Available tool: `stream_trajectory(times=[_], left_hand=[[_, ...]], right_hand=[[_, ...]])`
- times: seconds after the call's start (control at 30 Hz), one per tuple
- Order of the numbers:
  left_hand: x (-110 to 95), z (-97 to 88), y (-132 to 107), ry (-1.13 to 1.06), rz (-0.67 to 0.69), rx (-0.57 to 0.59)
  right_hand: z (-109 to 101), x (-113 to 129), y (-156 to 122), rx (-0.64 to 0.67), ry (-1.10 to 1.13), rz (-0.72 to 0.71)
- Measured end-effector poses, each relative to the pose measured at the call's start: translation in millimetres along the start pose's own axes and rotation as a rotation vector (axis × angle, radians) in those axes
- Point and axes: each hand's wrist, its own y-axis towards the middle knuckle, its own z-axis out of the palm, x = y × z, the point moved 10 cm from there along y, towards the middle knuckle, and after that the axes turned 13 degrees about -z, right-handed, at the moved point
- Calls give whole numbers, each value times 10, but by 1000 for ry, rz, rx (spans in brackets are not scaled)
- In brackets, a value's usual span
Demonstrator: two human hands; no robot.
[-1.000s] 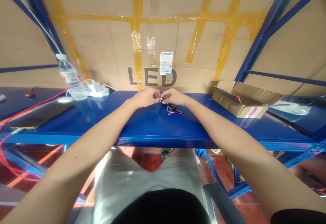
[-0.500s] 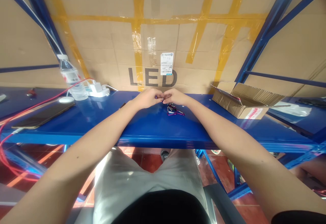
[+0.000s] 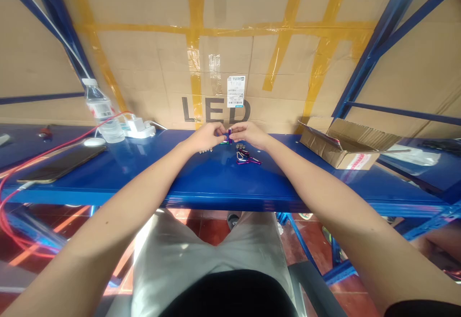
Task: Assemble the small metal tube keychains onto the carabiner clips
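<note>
My right hand (image 3: 248,134) is closed on a small purple cylinder (image 3: 230,136), held upright between thumb and fingertips above the blue tabletop. Just to its left is my left hand (image 3: 207,137), fingers curved, with a gap between thumb and forefinger and nothing visible in it. A small green item (image 3: 224,142) shows below the left fingertips, partly hidden. Pink and dark carabiners (image 3: 248,160) lie in front of my right hand, with small metal pieces (image 3: 240,147) behind them. Several tiny silvery parts (image 3: 206,151) lie beside my left wrist.
An open cardboard box (image 3: 355,151) stands on the right of the blue table (image 3: 230,182). At the left are a water bottle (image 3: 104,113), a white plug adapter (image 3: 139,127), a phone (image 3: 61,163) and a red cable (image 3: 65,142). A big carton (image 3: 154,67) rises behind.
My hands have moved apart from touching each other. The purple cylinder now shows upright in my right hand, and the green item and tiny silvery parts have come into sight.
</note>
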Motion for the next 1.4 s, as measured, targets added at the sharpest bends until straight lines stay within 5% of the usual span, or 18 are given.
stream_trajectory(times=[0.47,0.63,0.93,1.4], left_hand=[[179,245,29,-320,-257,139],[275,257,69,-484,-317,136],[301,320,62,-554,-371,172],[244,374,1,-546,-346,241]], right_hand=[[74,78,23,27,-60,-16],[-141,108,38,-2,-481,-7],[-239,-87,-96,365,-919,206],[-185,-219,-138,398,-868,262]])
